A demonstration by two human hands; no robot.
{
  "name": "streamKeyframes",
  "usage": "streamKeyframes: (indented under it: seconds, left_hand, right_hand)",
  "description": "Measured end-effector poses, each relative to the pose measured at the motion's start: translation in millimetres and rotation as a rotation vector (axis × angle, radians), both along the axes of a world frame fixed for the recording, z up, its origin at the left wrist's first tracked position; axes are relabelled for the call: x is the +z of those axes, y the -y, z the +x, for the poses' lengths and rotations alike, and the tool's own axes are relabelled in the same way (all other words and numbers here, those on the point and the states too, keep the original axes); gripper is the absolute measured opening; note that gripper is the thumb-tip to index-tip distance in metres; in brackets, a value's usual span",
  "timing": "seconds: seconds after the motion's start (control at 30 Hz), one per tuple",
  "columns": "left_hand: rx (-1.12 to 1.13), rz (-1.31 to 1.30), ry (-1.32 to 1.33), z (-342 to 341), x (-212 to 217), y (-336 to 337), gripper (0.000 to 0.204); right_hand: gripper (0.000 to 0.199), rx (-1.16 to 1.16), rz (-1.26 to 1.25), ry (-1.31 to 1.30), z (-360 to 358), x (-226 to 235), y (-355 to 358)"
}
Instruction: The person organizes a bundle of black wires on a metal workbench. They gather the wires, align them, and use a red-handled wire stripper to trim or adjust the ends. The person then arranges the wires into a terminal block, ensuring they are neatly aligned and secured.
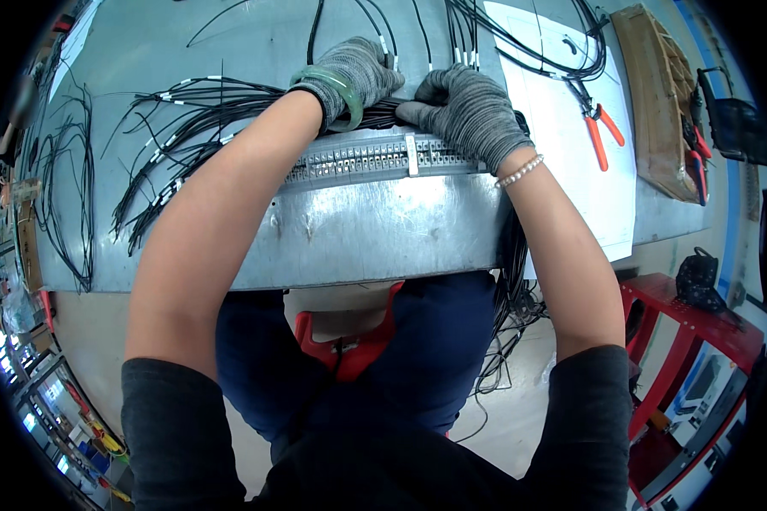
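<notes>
Both my hands wear grey striped knit gloves and meet above a long grey terminal block strip near the table's front edge. My left hand, a green bangle at its wrist, is closed, its fingertips pointing right; whatever it grips is hidden. My right hand, with a beaded bracelet, curls its fingers and thumb toward the left hand; what lies between them cannot be made out. Behind the strip runs a bundle of black wires, fanning out leftward with white marker sleeves. More sleeved black wires reach away beyond my hands.
Orange-handled pliers lie on white paper sheets at the right, near a cardboard box. Loose black wires lie at the far left. Cables hang off the front edge. A red stool stands lower right.
</notes>
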State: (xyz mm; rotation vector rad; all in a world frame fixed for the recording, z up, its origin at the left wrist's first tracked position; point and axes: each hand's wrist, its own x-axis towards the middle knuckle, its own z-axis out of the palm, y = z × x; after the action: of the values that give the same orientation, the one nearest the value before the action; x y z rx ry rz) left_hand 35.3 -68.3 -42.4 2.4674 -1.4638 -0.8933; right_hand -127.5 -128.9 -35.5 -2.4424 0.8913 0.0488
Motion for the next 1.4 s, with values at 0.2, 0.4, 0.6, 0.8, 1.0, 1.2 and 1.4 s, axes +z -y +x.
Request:
streamKeyframes:
  seconds: [0.2, 0.4, 0.6, 0.8, 1.0, 1.2, 1.4]
  left_hand:
    - [0.085, -0.007, -0.022, -4.5, -2.7, 0.7, 0.038]
    - [0.03, -0.056, -0.066, 2.1, -7.8, -2.6, 0.042]
    - [-0.014, 0.007, -0.04, 2.1, -8.7, 4.4, 0.042]
    - [0.009, -0.054, -0.072, 9.7, -16.6, -2.8, 0.038]
    - [-0.062, -0.113, -0.064, 3.8, -13.3, -2.7, 0.038]
    - [0.01, -0.147, -0.082, 10.1, -17.7, -11.6, 0.037]
    - [0.101, -0.25, -0.292, -6.8, 3.2, -14.0, 0.012]
  right_hand:
    - [0.043, 0.138, -0.107, -0.083, -7.0, -5.5, 7.3]
    - [0.065, 0.286, -0.273, -0.043, -44.8, 18.8, -32.8]
    - [0.063, 0.334, -0.259, -0.15, -60.5, 6.0, -66.0]
    - [0.052, 0.376, -0.136, 0.226, -68.4, 14.7, -75.8]
    - [0.052, 0.035, -0.394, 0.022, -18.4, -6.2, -15.9]
    - [0.057, 0.172, -0.444, 0.043, -20.1, -25.4, -1.3]
    - [0.052, 0.208, -0.517, 0.079, -23.9, -38.7, 3.6]
